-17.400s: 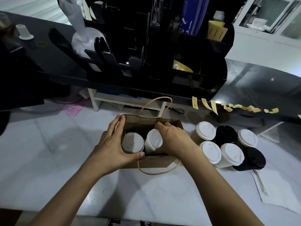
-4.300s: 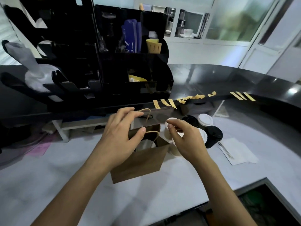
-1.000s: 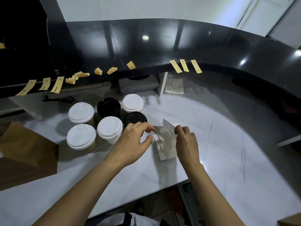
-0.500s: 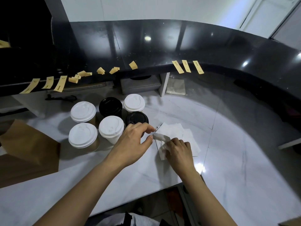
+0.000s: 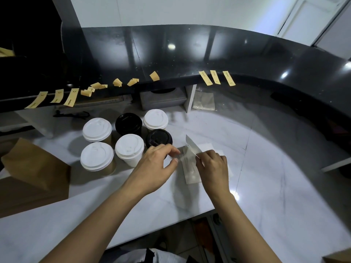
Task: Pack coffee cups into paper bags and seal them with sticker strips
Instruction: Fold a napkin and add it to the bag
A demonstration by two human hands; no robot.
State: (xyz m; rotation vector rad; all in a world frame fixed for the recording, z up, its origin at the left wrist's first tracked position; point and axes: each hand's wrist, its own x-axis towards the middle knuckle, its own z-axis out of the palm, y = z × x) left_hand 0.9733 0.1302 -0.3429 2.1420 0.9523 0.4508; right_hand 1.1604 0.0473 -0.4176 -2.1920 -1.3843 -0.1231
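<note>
Crowding the left hand (image 5: 154, 164), six lidded cups (image 5: 129, 147).

A single wide-angle head-worn camera looks forward and steeply down from close above the white marble counter (image 5: 266, 196). Both forearms enter from the near edge. The curved glossy black upper counter (image 5: 247, 59) bends across the far side, its lines bowed by the lens.

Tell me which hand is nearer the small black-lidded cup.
Left. The left hand sits just in front of the black-lidded cup, fingertips at its base; the right hand is farther right, on the napkins.
</note>
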